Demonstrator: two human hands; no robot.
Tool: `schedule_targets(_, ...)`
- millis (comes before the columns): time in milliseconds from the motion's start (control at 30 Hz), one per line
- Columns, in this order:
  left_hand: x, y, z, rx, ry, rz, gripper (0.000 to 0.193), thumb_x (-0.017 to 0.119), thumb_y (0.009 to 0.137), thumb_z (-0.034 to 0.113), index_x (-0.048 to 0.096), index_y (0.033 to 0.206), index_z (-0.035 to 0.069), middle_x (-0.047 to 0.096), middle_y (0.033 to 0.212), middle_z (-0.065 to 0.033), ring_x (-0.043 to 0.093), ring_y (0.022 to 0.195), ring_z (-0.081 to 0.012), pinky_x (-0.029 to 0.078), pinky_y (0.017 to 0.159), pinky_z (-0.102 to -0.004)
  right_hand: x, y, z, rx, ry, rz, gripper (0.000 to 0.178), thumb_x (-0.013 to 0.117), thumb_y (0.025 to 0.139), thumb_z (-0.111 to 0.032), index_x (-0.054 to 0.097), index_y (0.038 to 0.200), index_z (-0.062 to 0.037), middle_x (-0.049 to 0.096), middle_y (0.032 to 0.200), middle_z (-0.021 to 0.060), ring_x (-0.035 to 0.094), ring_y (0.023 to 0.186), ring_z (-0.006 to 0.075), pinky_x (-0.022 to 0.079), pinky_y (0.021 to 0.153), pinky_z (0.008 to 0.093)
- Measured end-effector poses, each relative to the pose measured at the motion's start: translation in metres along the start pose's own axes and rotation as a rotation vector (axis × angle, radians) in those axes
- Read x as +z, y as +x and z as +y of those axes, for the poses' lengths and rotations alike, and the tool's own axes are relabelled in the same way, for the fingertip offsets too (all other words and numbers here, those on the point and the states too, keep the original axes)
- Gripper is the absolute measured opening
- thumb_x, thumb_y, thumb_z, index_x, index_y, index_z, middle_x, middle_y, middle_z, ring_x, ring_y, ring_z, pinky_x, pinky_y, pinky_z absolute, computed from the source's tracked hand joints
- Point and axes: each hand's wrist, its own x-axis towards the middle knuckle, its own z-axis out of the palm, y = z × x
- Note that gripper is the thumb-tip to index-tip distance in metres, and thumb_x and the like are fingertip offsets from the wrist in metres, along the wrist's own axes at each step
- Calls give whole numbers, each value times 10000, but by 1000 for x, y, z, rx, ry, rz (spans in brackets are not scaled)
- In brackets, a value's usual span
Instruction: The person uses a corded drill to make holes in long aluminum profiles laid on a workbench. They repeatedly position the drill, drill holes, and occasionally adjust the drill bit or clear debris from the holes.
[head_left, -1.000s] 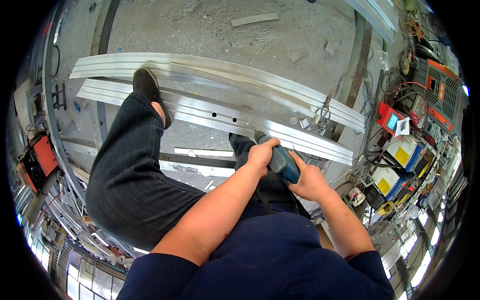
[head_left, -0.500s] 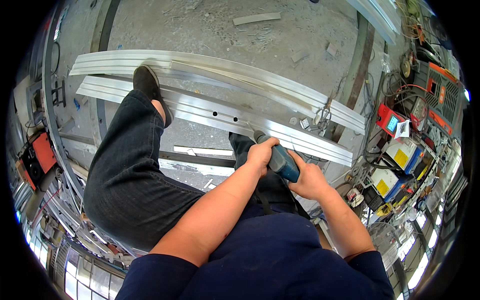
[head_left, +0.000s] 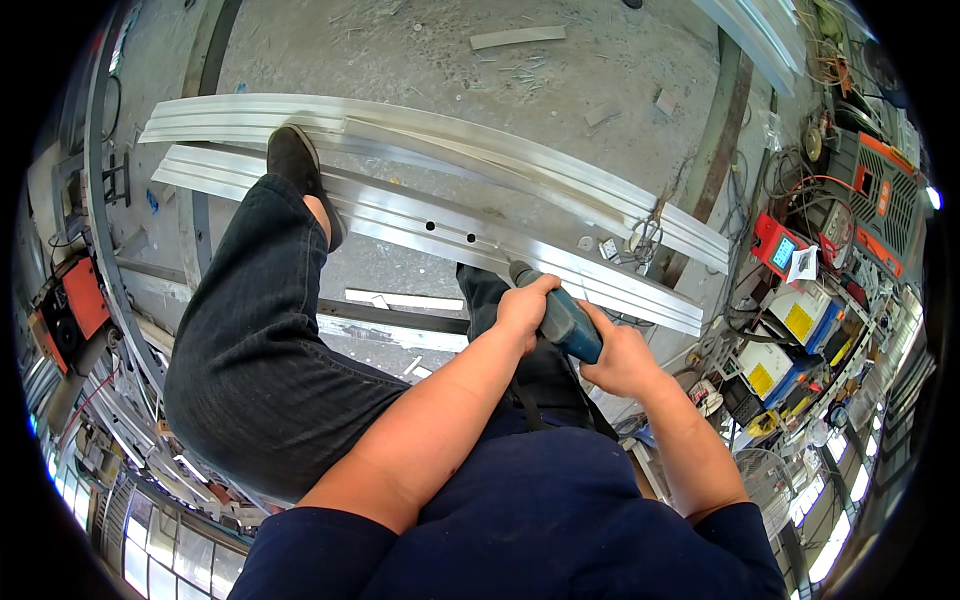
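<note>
Both my hands are wrapped round a dark teal power drill (head_left: 572,331). My left hand (head_left: 524,312) grips it near the front, and my right hand (head_left: 620,357) holds the rear. The drill's nose points at the near edge of a silver aluminium profile (head_left: 385,219); whether the bit touches the metal I cannot tell. Two dark round holes (head_left: 451,232) show in the profile, left of the drill. My left shoe (head_left: 291,165) rests on the same profile.
Beyond lies a second aluminium profile (head_left: 590,180). Grey steel beams (head_left: 722,150) cross beneath. A cable bundle (head_left: 646,240) hangs at the far profile. On the right stand a red device with a lit screen (head_left: 776,245) and an orange-grey machine (head_left: 882,195). Metal offcuts (head_left: 518,38) litter the floor.
The drill's nose sits slightly closer to the profile, and less of the bit shows. My hands keep the same grip; the view has shifted only a little.
</note>
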Motion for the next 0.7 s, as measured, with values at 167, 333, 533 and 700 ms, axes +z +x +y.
schedule_targets(167,0,5,-2,-9,-14,-14,546,786,823,335,634,1129,-90,653,1070,-154,667,897,-249,558,768,-394,-5,5,9,-50,-12,7,922,762,685,-177,396,1531,-152,703,925,263,670,908,468,540,825,498)
schedule_targets(333,2,7,1,16,17,-8,579,793,816,368,631,1159,-69,648,1077,-149,663,900,-258,559,745,-423,-8,13,14,-82,23,2,919,780,696,-187,401,1532,-153,706,933,258,673,918,462,536,828,500)
schedule_targets(533,3,0,11,10,18,-11,543,774,829,413,639,1134,-16,643,1044,-116,659,877,-241,542,674,-426,-17,16,6,-106,16,0,914,777,679,-172,421,1520,-143,703,918,264,675,904,458,537,821,492)
schedule_targets(700,5,-7,14,3,32,-10,527,764,844,421,640,1129,-5,645,1042,-114,660,874,-241,549,684,-424,-18,14,6,-92,9,-5,915,760,668,-147,420,1517,-138,702,907,261,674,906,457,539,822,485)
